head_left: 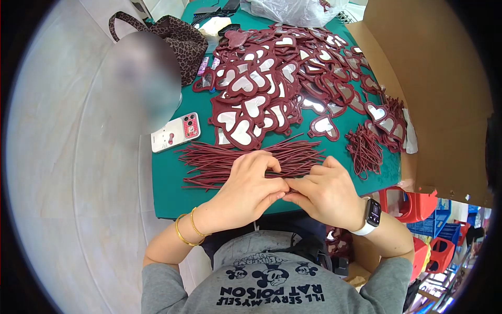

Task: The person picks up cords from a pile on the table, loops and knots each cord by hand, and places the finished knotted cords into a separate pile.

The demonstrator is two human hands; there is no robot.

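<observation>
head view: your left hand [256, 183] and right hand [327, 189] pinch closed, apparently on a mostly hidden cord [290, 192]; the cord bundle [294, 158] lies just beyond, running side to side, left hand nearer.

My strings [209, 162] look smooth, the hearts [255, 106] have shiny middles, my shirt [277, 280] is cloth, the brown board [439, 94] dull cardboard.

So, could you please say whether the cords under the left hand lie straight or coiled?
Mostly straight: the maroon cords lie roughly parallel across the tabletop.
</observation>
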